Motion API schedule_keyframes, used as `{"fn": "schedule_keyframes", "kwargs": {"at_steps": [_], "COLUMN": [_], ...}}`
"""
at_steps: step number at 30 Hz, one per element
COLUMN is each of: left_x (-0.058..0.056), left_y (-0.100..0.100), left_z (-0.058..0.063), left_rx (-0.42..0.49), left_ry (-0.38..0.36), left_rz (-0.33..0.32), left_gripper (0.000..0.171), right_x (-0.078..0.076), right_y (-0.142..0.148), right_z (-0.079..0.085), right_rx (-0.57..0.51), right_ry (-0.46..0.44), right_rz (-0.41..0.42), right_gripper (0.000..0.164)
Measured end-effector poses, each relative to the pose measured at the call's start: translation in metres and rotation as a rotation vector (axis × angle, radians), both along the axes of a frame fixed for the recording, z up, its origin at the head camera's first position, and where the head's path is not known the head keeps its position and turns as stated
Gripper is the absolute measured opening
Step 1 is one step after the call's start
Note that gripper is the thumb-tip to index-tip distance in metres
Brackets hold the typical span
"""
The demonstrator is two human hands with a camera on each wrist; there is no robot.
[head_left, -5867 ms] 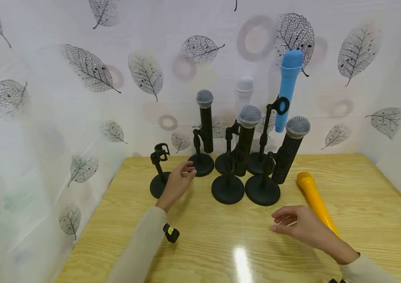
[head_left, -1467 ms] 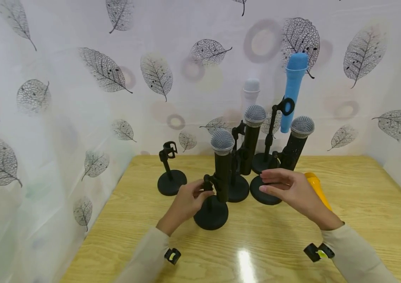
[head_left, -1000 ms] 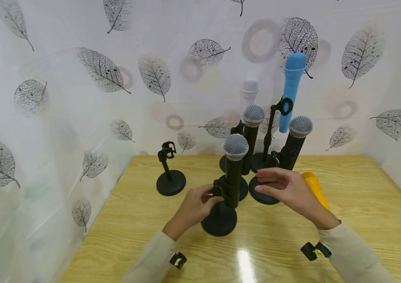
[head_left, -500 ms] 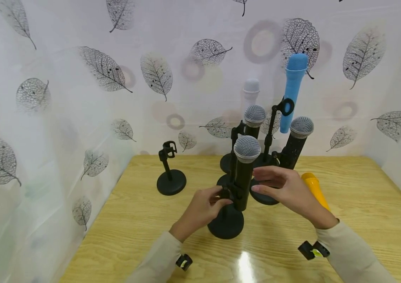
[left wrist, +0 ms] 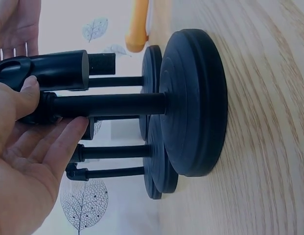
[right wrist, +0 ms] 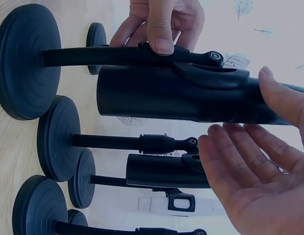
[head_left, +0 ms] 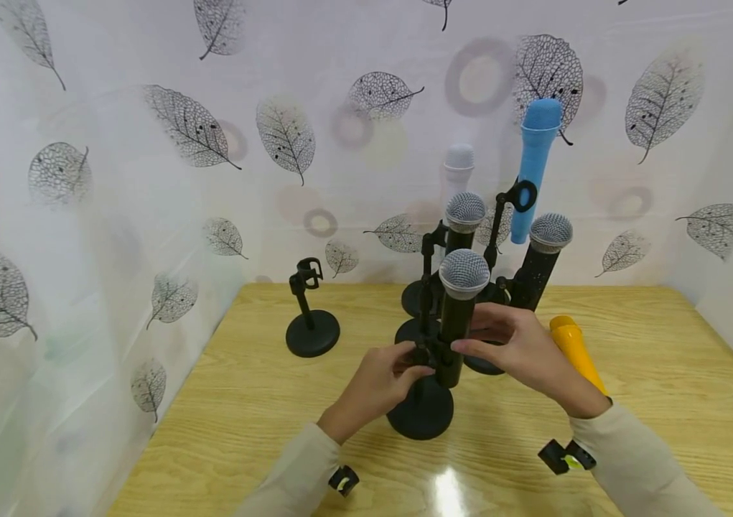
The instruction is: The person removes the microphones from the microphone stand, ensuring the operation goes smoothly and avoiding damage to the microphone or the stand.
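front stand and its microphone come further right, right hand now at the barrel

shifted rightward since half a second ago: the front stand (head_left: 421, 413) and the black microphone (head_left: 456, 319) on it, with the left hand (head_left: 375, 380). the right hand (head_left: 524, 352) has come in from the other side, its thumb now overlapping the barrel in the head view.

the left hand grips the stand near the top of its stem, thumb on one side and fingers on the other. the right hand is loosely spread, thumb and fingers on opposite sides of the barrel; whether they touch it, i cannot tell. the microphone leans a little, mesh head up, just beside the stem and seemingly seated in the clamp. whether the base sits flat on the table (head_left: 237, 431) is also unclear.

to handle this well, i'd keep the left pinch firm on the stem so the stand cannot twist, and bring the right thumb and fingers onto the barrel evenly, so that the microphone isn't pushed sideways in its clamp. any force is best kept along the barrel. the rear black microphone (head_left: 459, 240) stands close behind and the speckled microphone (head_left: 534, 280) is near the right knuckles, so small, slow movements would avoid a knock.
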State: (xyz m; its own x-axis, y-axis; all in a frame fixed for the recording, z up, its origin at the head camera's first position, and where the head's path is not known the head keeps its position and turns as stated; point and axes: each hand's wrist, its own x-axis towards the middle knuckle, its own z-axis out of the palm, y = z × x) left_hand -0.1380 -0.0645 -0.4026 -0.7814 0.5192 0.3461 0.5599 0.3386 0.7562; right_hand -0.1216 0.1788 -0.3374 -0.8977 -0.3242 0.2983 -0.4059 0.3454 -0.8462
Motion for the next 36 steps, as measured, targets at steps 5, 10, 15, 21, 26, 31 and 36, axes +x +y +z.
{"fn": "schedule_keyframes", "kwargs": {"at_steps": [5,10,15,21,26,31,36], "left_x": [-0.001,-0.001,0.0,0.0,0.0,-0.001,-0.002], "left_y": [0.004,0.006,0.006,0.007,0.008,0.01,0.01], "left_z": [0.0,0.002,0.005,0.007,0.009,0.01,0.012], "left_rx": [-0.001,-0.024,0.009,0.143,0.169,0.169,0.151], "left_ry": [-0.005,0.003,-0.008,-0.008,-0.014,-0.035,-0.032], "left_rz": [-0.011,-0.009,-0.003,-0.01,0.0,0.013,0.007], "left_gripper": [0.025,0.025,0.026,0.024,0.023,0.02,0.016], "right_x": [0.0,0.0,0.001,0.004,0.005,0.005,0.006], "right_y": [-0.001,-0.002,-0.003,-0.005,-0.007,-0.007,-0.008], "right_z": [-0.001,-0.001,-0.002,-0.005,-0.008,-0.012,-0.013], "right_rx": [0.004,0.009,-0.009,-0.017,-0.028,-0.04,-0.034], "right_ry": [0.007,0.012,0.013,0.056,0.111,0.148,0.19], "right_rz": [0.002,-0.019,-0.028,-0.055,-0.083,-0.096,-0.126], "right_gripper": [0.036,0.037,0.038,0.037,0.034,0.033,0.031]}}
